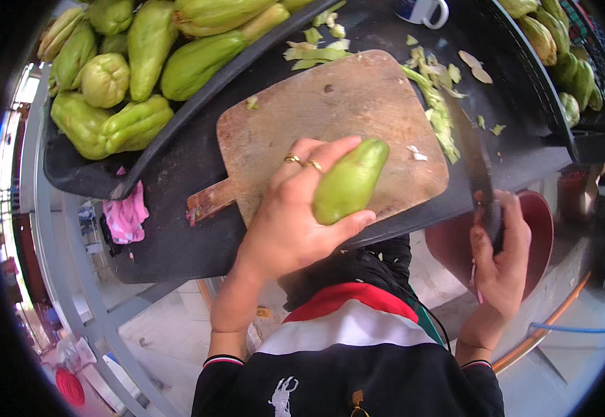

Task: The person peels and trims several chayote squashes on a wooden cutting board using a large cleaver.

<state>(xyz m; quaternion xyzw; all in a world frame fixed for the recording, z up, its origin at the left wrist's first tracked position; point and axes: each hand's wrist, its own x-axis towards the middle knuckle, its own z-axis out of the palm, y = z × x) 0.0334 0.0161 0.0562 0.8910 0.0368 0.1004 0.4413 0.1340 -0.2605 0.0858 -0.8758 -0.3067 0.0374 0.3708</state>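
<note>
My left hand (302, 203), with rings on two fingers, grips a green chayote (352, 180) above a worn wooden cutting board (328, 114). The board's short handle (211, 200) points to the left. In my right hand (503, 255) is the dark handle of a large kitchen knife (472, 146), held to the right of the board with its blade pointing away from me. Green peelings (438, 112) lie along the board's right and far edges, and a small white scrap (416, 153) rests on the board.
A black tray (177, 107) of chayotes (149, 47) stands at the far left. More chayotes (573, 78) fill a crate at the far right. A mug (422, 11) stands beyond the board. A pink cloth (125, 213) hangs at the left; a dark red tub (539, 219) is below my right hand.
</note>
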